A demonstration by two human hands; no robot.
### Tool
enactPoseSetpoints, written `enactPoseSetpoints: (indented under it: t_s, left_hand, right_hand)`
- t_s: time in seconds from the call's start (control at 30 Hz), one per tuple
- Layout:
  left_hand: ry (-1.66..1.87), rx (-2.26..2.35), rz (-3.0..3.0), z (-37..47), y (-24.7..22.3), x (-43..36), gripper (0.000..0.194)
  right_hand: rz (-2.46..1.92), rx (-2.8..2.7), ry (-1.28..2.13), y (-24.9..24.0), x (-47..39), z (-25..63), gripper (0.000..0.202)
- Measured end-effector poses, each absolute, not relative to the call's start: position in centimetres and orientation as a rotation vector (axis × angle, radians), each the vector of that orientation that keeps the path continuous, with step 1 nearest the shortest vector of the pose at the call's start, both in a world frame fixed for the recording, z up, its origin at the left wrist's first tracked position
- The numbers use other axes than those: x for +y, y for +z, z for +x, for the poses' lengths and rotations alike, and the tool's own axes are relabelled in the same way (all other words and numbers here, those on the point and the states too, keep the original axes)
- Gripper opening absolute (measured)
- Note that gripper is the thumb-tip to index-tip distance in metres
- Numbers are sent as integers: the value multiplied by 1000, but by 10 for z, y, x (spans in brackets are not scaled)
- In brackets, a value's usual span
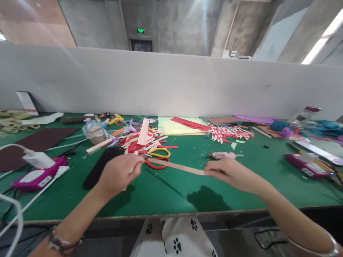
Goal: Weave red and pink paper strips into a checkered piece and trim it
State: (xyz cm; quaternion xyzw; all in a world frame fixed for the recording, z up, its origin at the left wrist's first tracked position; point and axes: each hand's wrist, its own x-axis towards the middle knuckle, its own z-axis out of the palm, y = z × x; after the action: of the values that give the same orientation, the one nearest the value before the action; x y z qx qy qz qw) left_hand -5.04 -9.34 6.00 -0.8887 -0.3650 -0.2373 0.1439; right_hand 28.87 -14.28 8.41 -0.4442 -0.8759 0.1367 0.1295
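A narrow pale pink paper strip (178, 166) is stretched between my two hands above the green table. My left hand (120, 173) pinches its left end, and my right hand (223, 170) grips the right end. Behind the strip lie scissors (160, 154) with one yellow and one red handle loop. Just beyond my right hand is a pink glue gun (222, 155). A black phone-like slab (103, 167) lies partly hidden behind my left hand. Loose red and pink paper strips (136, 142) are heaped past the scissors.
Woven red-and-white paper pieces (227, 132) lie at the back beside pale yellow sheets (174, 127). Purple power strips stand at left (37, 178) and right (308, 166), with white cables on the left. A white partition (171, 82) rises behind the table.
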Motion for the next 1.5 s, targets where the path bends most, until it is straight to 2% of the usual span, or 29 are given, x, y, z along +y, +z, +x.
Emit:
enactPoseSetpoints:
  t_s: [0.2, 0.27, 0.4, 0.6, 1.07, 1.23, 1.4, 1.5]
  left_hand:
    - [-520, -827, -2958, 13, 82, -122, 37]
    - [-520, -894, -3025, 15, 82, -124, 45]
    - [-563, -1095, -3247, 19, 77, -123, 42]
    - [-665, -1351, -3415, 32, 73, -120, 41]
    - [-583, -1563, -3321, -4, 65, -104, 38]
    - [-499, -1645, -3288, -17, 68, -106, 38]
    - [-465, -1582, -3201, -21, 78, -105, 38]
    - [-431, -1566, -3154, -17, 80, -104, 38]
  right_hand:
    - [-1094, -2656, 260, 96, -144, 258, 30]
    - [-1135, -2628, 177, 96, -143, 260, 30]
    - [-1169, -2541, 16, 89, -145, 249, 20]
    - [-1188, -2461, 130, 71, -142, 211, 15]
    - [-1365, -2275, 405, 50, -131, 262, 16]
    - [-1473, -2265, 316, 41, -134, 289, 17]
    - [-1643, -2202, -37, 38, -121, 310, 18]
    - [-1595, -2106, -72, 50, -118, 300, 19]
